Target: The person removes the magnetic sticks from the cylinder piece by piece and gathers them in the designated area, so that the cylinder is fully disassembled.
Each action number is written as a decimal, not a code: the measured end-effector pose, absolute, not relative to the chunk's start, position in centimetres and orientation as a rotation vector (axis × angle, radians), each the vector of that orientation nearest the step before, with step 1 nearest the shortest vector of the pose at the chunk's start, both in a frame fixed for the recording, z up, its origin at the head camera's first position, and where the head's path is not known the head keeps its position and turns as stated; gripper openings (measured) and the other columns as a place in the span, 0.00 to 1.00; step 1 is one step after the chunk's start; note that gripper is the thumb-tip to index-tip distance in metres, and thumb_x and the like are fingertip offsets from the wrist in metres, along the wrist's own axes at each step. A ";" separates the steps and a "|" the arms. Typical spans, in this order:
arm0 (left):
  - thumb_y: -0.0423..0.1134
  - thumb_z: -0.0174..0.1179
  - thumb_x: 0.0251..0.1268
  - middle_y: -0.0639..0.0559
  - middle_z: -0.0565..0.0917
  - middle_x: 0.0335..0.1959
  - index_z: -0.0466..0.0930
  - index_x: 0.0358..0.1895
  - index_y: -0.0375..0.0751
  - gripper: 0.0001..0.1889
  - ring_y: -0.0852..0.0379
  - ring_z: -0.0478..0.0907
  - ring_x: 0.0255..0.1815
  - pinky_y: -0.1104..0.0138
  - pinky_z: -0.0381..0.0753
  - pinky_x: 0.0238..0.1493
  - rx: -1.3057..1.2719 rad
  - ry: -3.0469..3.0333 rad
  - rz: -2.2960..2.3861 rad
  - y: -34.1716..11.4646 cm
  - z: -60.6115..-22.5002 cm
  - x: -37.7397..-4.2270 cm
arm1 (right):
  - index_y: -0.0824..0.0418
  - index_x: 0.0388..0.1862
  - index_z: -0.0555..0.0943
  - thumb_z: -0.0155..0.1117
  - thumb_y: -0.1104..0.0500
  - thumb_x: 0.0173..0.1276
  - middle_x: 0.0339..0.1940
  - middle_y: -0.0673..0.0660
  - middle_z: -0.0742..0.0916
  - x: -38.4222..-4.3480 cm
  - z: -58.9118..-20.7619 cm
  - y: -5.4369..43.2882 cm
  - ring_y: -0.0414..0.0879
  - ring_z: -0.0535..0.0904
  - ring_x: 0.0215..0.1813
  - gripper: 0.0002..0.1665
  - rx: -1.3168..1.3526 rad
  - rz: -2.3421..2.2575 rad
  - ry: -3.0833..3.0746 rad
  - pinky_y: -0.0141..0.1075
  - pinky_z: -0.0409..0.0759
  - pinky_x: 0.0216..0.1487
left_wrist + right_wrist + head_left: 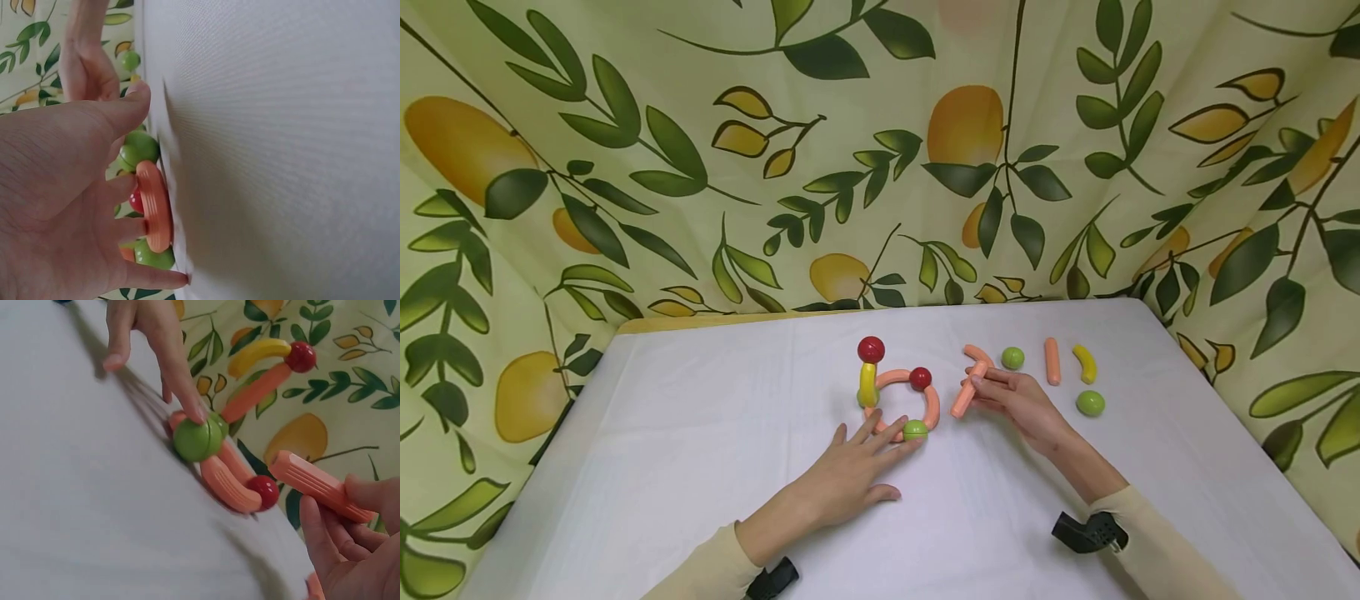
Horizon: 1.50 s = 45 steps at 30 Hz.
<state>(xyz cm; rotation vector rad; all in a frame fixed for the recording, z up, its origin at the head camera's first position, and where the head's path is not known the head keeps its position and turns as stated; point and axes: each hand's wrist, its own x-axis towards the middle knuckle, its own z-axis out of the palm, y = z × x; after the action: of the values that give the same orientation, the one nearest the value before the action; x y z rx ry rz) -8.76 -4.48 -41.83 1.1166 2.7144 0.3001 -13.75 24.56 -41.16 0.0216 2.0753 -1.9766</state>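
The right hand [1018, 404] pinches a straight, ridged, salmon-pink rod [963, 400] above the bench [662, 433], just to the right-edge side of a ring assembly of curved pink segments [932, 407] and glossy balls. The left hand [850, 479], fingers extended and spread, touches the ring beside its near-edge glossy green ball [915, 429]. On the ring's left-edge side, a pink upright [256, 394] carries a glossy red ball [871, 350] joined to a curved yellow bar [868, 385]. Loose parts [1052, 362] lie toward the far right corner.
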 end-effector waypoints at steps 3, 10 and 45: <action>0.59 0.57 0.67 0.58 0.52 0.79 0.55 0.77 0.64 0.37 0.43 0.44 0.79 0.34 0.58 0.66 1.109 2.711 0.299 -4.4 -41.8 -8.8 | 0.76 0.67 0.68 0.62 0.53 0.72 0.63 0.70 0.78 -13.7 -41.0 25.7 0.39 0.83 0.50 0.34 0.020 -1.882 2.188 0.36 0.80 0.55; 0.57 0.58 0.67 0.57 0.53 0.79 0.56 0.77 0.63 0.36 0.42 0.45 0.79 0.33 0.58 0.65 1.111 2.701 0.327 -4.4 -41.7 -8.8 | 0.75 0.60 0.75 0.64 0.50 0.70 0.44 0.63 0.87 -13.7 -40.5 28.5 0.46 0.87 0.39 0.32 0.076 -1.497 2.549 0.36 0.85 0.43; 0.53 0.58 0.69 0.57 0.53 0.79 0.56 0.77 0.64 0.35 0.42 0.46 0.79 0.34 0.61 0.64 1.125 2.719 0.317 -4.4 -41.8 -8.7 | 0.78 0.51 0.79 0.69 0.57 0.66 0.35 0.65 0.87 -13.7 -40.9 30.1 0.46 0.83 0.29 0.26 0.149 -1.067 2.864 0.35 0.80 0.29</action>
<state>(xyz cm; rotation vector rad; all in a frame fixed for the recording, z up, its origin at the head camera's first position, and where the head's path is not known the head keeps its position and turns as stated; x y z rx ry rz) -8.65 -4.40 -41.82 1.1249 2.7186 0.3169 -13.66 30.10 -40.90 0.1486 2.8641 -1.0669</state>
